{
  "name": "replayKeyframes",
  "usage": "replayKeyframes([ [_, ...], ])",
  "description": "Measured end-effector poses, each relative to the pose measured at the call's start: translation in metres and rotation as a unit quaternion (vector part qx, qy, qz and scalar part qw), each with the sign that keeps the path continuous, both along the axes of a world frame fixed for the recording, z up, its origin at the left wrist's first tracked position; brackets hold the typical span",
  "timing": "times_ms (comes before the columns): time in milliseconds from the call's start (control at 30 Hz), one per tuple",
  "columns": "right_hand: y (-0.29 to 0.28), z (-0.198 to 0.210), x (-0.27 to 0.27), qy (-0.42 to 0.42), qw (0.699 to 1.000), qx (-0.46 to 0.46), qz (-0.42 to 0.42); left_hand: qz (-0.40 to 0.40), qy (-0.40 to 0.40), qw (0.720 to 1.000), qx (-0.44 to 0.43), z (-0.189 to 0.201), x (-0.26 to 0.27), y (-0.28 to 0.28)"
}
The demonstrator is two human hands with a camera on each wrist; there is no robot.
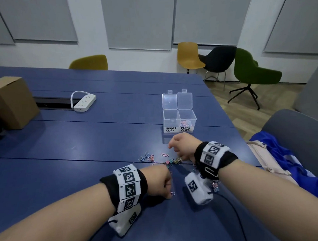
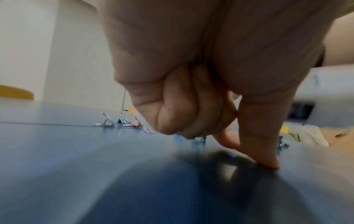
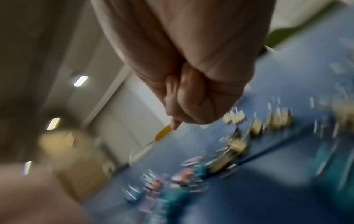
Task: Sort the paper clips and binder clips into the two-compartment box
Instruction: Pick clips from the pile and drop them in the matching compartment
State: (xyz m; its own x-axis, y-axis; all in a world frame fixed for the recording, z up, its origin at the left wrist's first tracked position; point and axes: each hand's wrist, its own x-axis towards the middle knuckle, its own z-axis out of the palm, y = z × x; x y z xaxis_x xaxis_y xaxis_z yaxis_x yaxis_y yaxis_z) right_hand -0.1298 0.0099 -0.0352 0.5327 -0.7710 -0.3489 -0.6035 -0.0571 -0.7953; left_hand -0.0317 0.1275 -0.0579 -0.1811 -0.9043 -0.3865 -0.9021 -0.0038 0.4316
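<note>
The clear two-compartment box (image 1: 179, 125) stands open on the blue table, labelled BINDER CLIPS left and PAPER CLIPS right; the right compartment holds pastel paper clips (image 1: 185, 122). Several small binder clips (image 1: 172, 161) and a pink paper clip (image 1: 164, 154) lie scattered in front of it. More binder clips (image 1: 215, 186) lie under my right wrist. My left hand (image 1: 165, 185) is down on the table, thumb and forefinger at a pink paper clip (image 1: 172, 193), the other fingers (image 2: 184, 109) curled. My right hand (image 1: 180, 146) hovers over the pile, curled, with nothing showing in it; its wrist view is blurred.
A white power strip (image 1: 84, 102) and a cardboard box (image 1: 9, 101) sit far left. The table's right edge runs close to the box. A beige bag (image 1: 265, 161) and blue cloth (image 1: 293, 171) lie on a chair at the right. Chairs (image 1: 252, 74) stand beyond.
</note>
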Motion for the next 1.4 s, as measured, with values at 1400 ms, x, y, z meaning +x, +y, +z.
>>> replayKeyframes([
  [1400,-0.003,0.006,-0.020,-0.220,0.926,0.299,-0.071,0.202,-0.152,0.967,0.028,0.019,0.027,-0.044],
])
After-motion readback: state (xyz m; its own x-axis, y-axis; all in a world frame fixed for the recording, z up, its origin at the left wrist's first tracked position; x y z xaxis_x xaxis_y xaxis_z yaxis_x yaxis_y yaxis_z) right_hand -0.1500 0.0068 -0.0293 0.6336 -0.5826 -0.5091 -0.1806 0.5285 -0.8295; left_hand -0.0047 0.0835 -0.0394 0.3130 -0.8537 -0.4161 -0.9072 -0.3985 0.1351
